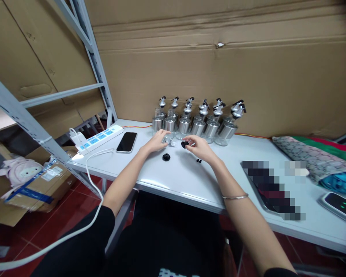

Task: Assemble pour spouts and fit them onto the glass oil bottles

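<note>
Right hand pinched on small black round cap, left hand closed around clear glass dispenser part, near row of steel-banded glass bottles on white table; likely risk: elbow-nudged bottles toppling.

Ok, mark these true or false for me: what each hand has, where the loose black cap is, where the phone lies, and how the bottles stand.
1. The right hand pinches a small black part. True.
2. The left hand rests on the phone. False: the phone lies apart, to its left beside the power strip; the hand is at a small clear piece by the bottles.
3. A loose black cap lies on the table between the two hands. True.
4. The glass bottles lie on their sides. False: they stand upright in a row against the cardboard.
</note>
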### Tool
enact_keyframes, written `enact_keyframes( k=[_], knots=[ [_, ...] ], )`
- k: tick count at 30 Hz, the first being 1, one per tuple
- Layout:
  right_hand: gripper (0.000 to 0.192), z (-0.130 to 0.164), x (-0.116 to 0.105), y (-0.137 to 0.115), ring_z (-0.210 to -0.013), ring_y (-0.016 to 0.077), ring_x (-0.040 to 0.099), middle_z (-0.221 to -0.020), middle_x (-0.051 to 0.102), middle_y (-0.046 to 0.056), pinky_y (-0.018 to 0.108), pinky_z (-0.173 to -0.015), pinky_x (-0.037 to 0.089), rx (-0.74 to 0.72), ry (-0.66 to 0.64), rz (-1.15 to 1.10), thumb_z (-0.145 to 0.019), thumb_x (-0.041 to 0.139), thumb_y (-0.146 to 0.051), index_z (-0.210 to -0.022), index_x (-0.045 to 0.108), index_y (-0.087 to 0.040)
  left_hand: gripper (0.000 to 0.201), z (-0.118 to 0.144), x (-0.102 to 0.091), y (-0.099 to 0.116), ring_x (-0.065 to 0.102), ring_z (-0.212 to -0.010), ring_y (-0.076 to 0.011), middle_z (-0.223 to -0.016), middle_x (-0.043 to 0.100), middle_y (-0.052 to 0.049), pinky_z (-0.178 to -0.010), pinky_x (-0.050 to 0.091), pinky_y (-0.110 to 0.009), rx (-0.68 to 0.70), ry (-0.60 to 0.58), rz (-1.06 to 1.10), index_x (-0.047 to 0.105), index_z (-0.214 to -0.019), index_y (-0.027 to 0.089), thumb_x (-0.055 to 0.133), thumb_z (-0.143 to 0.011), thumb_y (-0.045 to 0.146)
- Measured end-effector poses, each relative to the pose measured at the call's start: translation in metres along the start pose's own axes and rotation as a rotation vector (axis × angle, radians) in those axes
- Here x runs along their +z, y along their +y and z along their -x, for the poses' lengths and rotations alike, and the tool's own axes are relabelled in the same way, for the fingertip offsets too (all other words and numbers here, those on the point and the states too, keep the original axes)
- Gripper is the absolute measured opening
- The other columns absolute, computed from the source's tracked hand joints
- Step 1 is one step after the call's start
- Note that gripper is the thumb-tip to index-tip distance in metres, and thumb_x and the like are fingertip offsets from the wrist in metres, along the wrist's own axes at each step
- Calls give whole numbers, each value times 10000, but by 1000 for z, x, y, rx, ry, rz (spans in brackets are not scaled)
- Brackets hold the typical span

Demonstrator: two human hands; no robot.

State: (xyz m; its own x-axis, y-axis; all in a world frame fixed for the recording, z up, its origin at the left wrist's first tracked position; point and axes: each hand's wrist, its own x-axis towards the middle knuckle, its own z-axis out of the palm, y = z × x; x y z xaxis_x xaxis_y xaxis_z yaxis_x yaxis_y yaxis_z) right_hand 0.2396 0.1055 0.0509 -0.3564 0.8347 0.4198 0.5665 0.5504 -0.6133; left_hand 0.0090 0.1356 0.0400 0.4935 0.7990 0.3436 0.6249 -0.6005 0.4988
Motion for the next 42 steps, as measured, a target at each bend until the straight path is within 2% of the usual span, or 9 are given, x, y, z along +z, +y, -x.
enact_keyframes(
  k=[7,13,16,19,22,26,29,36,42],
  knots=[
    [178,6,10,-8,-752,127,615,-902,637,23,308,-688,527,7,-297,-86,-876,599,-275,-982,605,-131,358,-1,12,6,453,-1185,-250,-1232,430,-103,-1075,339,-420,55,-36,-51,592,-1162,197,523,-819,125],
    [176,6,25,-14,-724,119,615,-872,633,17,293,-658,534,15,-396,-155,-889,585,-279,-969,605,-124,281,-1,21,5,443,-1197,-251,-1221,448,-114,-1064,366,-405,75,-31,-65,615,-1118,182,528,-852,160],
    [181,8,29,-17,-692,105,605,-902,632,22,265,-614,529,18,-384,-182,-886,591,-275,-985,601,-124,271,0,22,7,447,-1184,-256,-1219,463,-115,-1055,378,-413,80,-21,-67,612,-1121,186,546,-859,210],
    [180,8,28,-17,-703,105,606,-939,634,31,269,-623,532,28,-282,-197,-881,597,-275,-982,606,-126,263,-1,19,11,441,-1194,-264,-1242,467,-110,-1059,370,-437,75,11,-68,613,-1120,199,534,-875,255],
    [212,-3,20,-13,-812,142,626,-1008,634,50,325,-712,542,52,-64,-204,-885,590,-286,-1031,601,-133,332,-3,16,15,383,-1273,-274,-1318,437,-121,-1101,316,-458,54,71,-61,555,-1214,199,486,-906,301],
    [319,-39,5,-2,-1037,215,590,-1186,583,89,436,-873,499,105,313,-193,-904,554,-314,-1182,549,-158,472,-7,16,13,236,-1397,-293,-1469,304,-147,-1156,218,-480,10,120,-40,407,-1358,170,455,-920,337],
    [361,-70,1,3,-1121,244,551,-1261,547,101,483,-938,454,137,489,-174,-905,551,-326,-1229,529,-168,521,-11,20,8,146,-1439,-299,-1516,244,-150,-1174,177,-476,-5,105,-18,361,-1387,149,461,-917,352],
    [349,-115,12,3,-1088,235,568,-1222,573,93,479,-932,454,143,625,-132,-892,571,-330,-1197,551,-162,453,-11,24,4,144,-1447,-275,-1515,284,-117,-1178,175,-469,-21,117,35,434,-1331,180,461,-918,363],
    [294,-115,9,-5,-950,196,609,-1068,625,69,427,-858,484,82,720,-134,-894,558,-364,-1086,587,-142,449,-6,21,15,303,-1384,-306,-1440,396,-153,-1133,244,-521,-46,224,104,475,-1285,165,535,-868,319]
  ],
)
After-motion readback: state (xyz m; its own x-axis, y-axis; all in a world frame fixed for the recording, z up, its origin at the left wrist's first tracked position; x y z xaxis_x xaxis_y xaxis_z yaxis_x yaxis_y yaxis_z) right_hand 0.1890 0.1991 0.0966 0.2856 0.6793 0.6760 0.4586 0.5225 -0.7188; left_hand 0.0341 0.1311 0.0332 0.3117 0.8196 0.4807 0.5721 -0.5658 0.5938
